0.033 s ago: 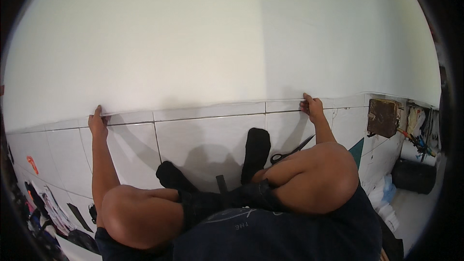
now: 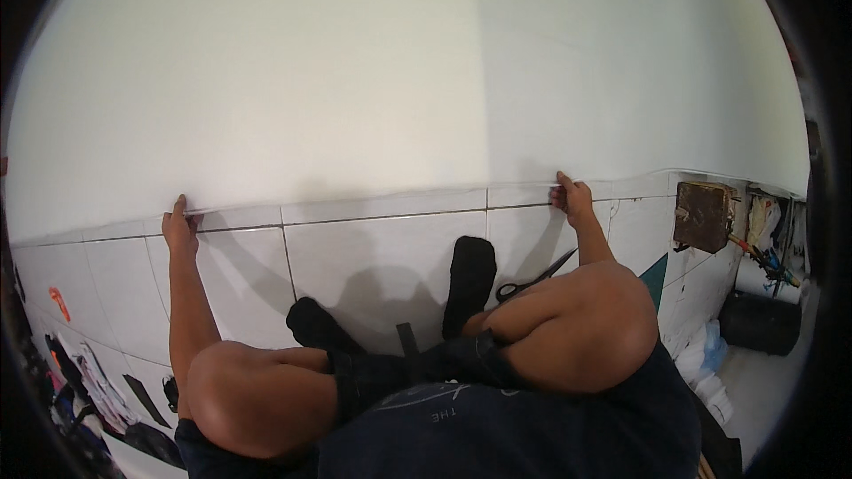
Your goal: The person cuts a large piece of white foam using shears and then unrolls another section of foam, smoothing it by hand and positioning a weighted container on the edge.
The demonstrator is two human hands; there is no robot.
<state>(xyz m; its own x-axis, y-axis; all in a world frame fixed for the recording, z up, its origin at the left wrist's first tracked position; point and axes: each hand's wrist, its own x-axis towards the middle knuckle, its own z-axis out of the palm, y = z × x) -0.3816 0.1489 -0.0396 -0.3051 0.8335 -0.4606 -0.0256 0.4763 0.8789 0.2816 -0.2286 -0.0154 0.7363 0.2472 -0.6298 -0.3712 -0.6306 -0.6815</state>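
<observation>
A large white sheet [image 2: 266, 71], perhaps cloth, spreads across the far part of the view; its near edge runs nearly straight with slight ripples. On the left, my left hand [image 2: 181, 223] pinches that edge, one digit on top and the other fingers partly hidden beneath. Farther right, my right hand [image 2: 572, 197] grips the same edge in the same way, its curled fingers showing under it. Black-handled scissors [image 2: 534, 279] lie on the tiles beside my right leg, partly covered by it.
White floor tiles [image 2: 373, 253] lie between the sheet and my black-socked feet. To the right are a brown worn box-like object [image 2: 703, 216], a black cylinder [image 2: 759, 323] and a green piece [image 2: 655, 278]. An orange item [image 2: 59, 303] and mixed cloth scraps [image 2: 102, 381] are at left.
</observation>
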